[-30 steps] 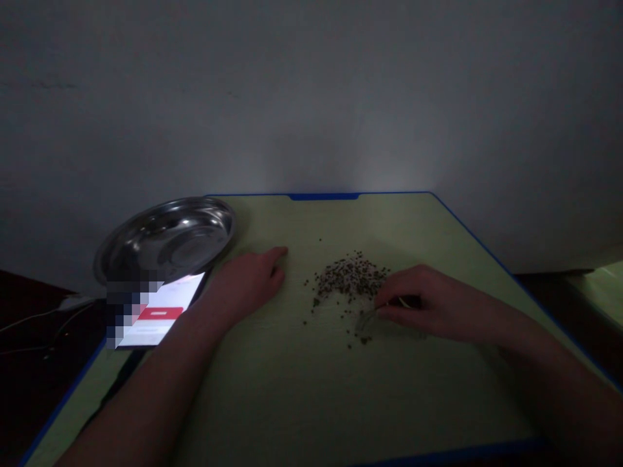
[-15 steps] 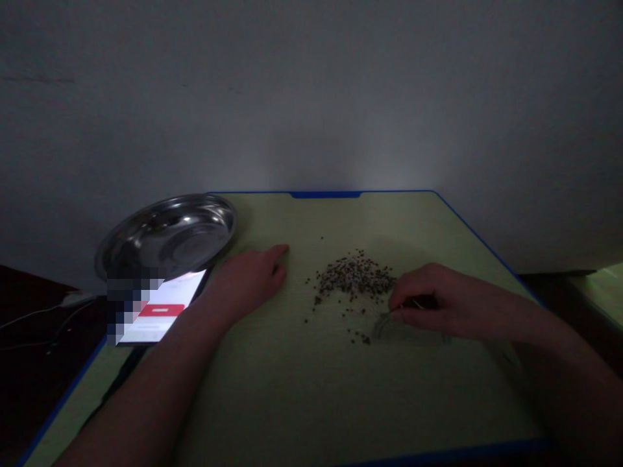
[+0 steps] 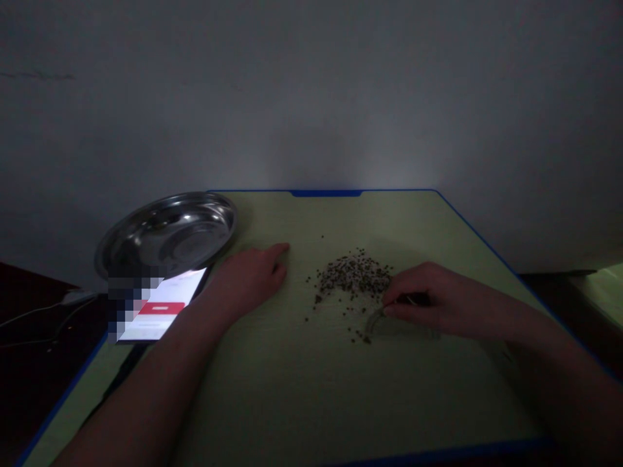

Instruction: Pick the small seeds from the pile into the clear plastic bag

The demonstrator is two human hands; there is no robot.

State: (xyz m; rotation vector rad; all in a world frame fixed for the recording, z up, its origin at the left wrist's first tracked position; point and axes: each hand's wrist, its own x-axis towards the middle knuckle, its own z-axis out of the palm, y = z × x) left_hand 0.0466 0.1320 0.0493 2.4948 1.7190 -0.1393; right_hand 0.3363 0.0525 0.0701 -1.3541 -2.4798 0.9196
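Note:
A loose pile of small dark and pale grains [image 3: 354, 272] lies on the pale table [image 3: 311, 389], with stray grains around it. At the pile's right side, my right hand [image 3: 423, 299] has its thumb and fingers pinched on the edge of a clear plastic piece with a curved rim [image 3: 374, 321]. Most of that piece sits under the hand, and its exact kind is not clear in the dim light. My left hand [image 3: 253, 275] rests on the table left of the pile, index finger stretched out and thumb apart, holding nothing.
A shiny steel basin [image 3: 195, 243] stands tilted at the back left. In front of it, a lit phone [image 3: 165, 308] lies partly behind my left forearm. Blue edging [image 3: 326, 192] borders the table, which stands against a grey wall. White cables [image 3: 73, 298] run off at left.
My right hand and the clear plastic piece have shifted slightly left, closer to the grains. The left hand stays where it was.

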